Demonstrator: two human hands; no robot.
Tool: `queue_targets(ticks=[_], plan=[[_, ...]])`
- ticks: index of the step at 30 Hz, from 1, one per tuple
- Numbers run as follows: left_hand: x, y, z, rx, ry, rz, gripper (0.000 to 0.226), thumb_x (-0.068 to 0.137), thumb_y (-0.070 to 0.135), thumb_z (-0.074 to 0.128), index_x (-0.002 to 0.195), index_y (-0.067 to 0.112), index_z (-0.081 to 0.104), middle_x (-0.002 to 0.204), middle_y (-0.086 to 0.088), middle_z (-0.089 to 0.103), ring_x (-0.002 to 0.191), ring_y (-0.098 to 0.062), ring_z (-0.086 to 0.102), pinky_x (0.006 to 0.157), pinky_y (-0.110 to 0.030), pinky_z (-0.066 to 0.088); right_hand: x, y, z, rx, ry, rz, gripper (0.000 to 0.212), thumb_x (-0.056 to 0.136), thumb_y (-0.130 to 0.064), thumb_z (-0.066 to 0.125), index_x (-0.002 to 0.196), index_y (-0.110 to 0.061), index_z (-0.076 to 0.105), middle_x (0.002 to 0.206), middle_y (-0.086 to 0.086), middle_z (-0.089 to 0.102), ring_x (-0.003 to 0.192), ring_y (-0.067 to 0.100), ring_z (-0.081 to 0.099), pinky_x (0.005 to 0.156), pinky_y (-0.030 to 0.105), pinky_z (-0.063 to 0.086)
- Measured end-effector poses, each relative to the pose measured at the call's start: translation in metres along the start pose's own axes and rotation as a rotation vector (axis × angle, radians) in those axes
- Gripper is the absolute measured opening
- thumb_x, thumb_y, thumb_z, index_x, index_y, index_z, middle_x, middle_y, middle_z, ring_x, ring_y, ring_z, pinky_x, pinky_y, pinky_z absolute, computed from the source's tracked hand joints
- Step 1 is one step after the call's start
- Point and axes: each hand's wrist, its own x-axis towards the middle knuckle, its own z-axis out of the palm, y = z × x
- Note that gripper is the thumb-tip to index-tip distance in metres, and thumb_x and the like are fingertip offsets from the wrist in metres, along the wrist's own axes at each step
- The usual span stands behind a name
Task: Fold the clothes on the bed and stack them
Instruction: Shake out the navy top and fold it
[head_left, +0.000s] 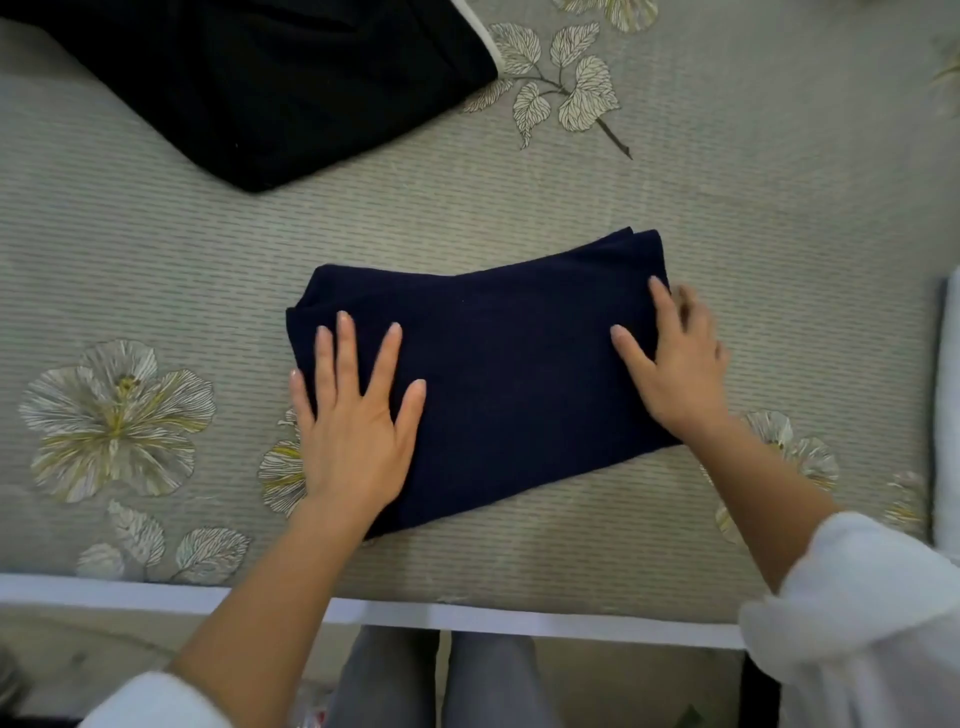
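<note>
Honestly, I can read no writing, brand or label on anything here. I am standing at the edge of the bed (727, 218), looking straight down on it; its cover is a grey-green ribbed weave printed with pale flowers and leaves, and a white border (467, 616) runs along the near side. Below that border I see my grey trouser legs (431, 680) and a strip of floor. My white sleeves (852, 623) are pushed up my forearms.

The folded navy garment (498, 374) lies in the middle of the bed, close to the near edge. It forms a rough rectangle whose long axis runs left to right, tilted so that the right end sits farther from me than the left. Layered edges show at its far right corner.

My left hand (358, 431) lies flat on the left end of the garment, fingers spread, palm down. My right hand (675, 364) rests on the right end, fingers open and slightly blurred, its outer fingers over the garment's edge.

A black garment (270, 88) with a thin white trim lies well apart at the far left of the bed.
</note>
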Motion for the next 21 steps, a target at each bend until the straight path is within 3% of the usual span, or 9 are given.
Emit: queue_targets(ticks=[3, 5, 7, 10, 12, 14, 18, 21], plan=[[-0.008, -0.004, -0.013, -0.290, 0.043, -0.264, 0.075, 0.093, 0.052, 0.044, 0.151, 0.036, 0.000, 0.159, -0.007, -0.007, 0.146, -0.028, -0.002, 0.115, -0.050, 0.005, 0.001, -0.005, -0.011, 0.441, 0.039, 0.202, 0.076, 0.079, -0.040, 0.072, 0.141, -0.020, 0.034, 0.136, 0.000, 0.042, 0.120, 0.016, 0.046, 0.098, 0.030, 0.040], [-0.015, -0.005, -0.022, -0.597, 0.067, -0.470, 0.082, 0.090, 0.037, 0.059, 0.152, 0.029, 0.005, 0.156, -0.013, 0.009, 0.141, -0.030, 0.016, 0.113, -0.045, 0.016, 0.001, -0.010, -0.017, 0.637, -0.015, 0.359, 0.062, 0.073, -0.032, 0.077, 0.125, -0.021, 0.046, 0.115, -0.007, 0.057, 0.103, 0.013, 0.059, 0.077, 0.024, 0.047], [-0.022, -0.007, -0.030, -0.855, 0.012, -0.647, 0.083, 0.086, 0.026, 0.064, 0.151, 0.025, 0.013, 0.151, -0.011, 0.023, 0.134, -0.027, 0.032, 0.110, -0.041, 0.028, 0.001, -0.013, -0.025, 0.730, -0.103, 0.477, 0.048, 0.071, -0.024, 0.079, 0.112, -0.017, 0.056, 0.103, -0.003, 0.066, 0.090, 0.016, 0.065, 0.066, 0.028, 0.051], [-0.024, -0.011, -0.047, -1.089, -0.192, -0.787, 0.048, 0.084, 0.015, 0.061, 0.130, 0.014, 0.047, 0.128, -0.003, 0.057, 0.108, -0.021, 0.058, 0.081, -0.034, 0.049, -0.008, -0.021, -0.045, 0.817, -0.228, 0.597, 0.031, 0.068, -0.014, 0.079, 0.097, -0.009, 0.068, 0.094, 0.008, 0.073, 0.081, 0.025, 0.069, 0.066, 0.035, 0.057], [-0.022, -0.010, -0.063, -1.071, -0.332, -0.792, 0.020, 0.083, 0.013, 0.062, 0.103, 0.015, 0.060, 0.102, -0.002, 0.068, 0.086, -0.017, 0.062, 0.063, -0.028, 0.045, -0.018, -0.029, -0.059, 0.878, -0.238, 0.617, 0.029, 0.068, -0.008, 0.077, 0.096, -0.007, 0.070, 0.094, 0.012, 0.073, 0.085, 0.030, 0.069, 0.077, 0.044, 0.058], [-0.018, -0.006, -0.078, -1.015, -0.387, -0.731, 0.009, 0.081, 0.015, 0.062, 0.090, 0.017, 0.062, 0.088, 0.000, 0.067, 0.074, -0.014, 0.058, 0.059, -0.025, 0.041, -0.033, -0.032, -0.073, 0.921, -0.177, 0.606, 0.028, 0.069, -0.002, 0.075, 0.095, -0.009, 0.069, 0.095, 0.011, 0.072, 0.090, 0.029, 0.068, 0.082, 0.045, 0.057], [-0.013, 0.021, -0.112, -0.908, -0.266, -0.492, 0.009, 0.083, 0.016, 0.061, 0.089, 0.023, 0.062, 0.082, 0.005, 0.066, 0.072, -0.010, 0.060, 0.050, -0.020, 0.042, -0.075, -0.016, -0.101, 1.008, -0.055, 0.594, 0.042, 0.069, 0.003, 0.075, 0.105, -0.015, 0.063, 0.094, 0.003, 0.071, 0.080, 0.013, 0.068, 0.064, 0.027, 0.053], [-0.010, 0.055, -0.131, -0.838, -0.315, -0.340, 0.020, 0.085, 0.019, 0.060, 0.103, 0.027, 0.063, 0.093, 0.006, 0.067, 0.080, -0.009, 0.061, 0.056, -0.023, 0.042, -0.110, 0.014, -0.127, 1.067, 0.031, 0.652, 0.042, 0.069, 0.003, 0.075, 0.104, -0.017, 0.063, 0.089, -0.003, 0.071, 0.079, 0.011, 0.067, 0.062, 0.025, 0.049]])
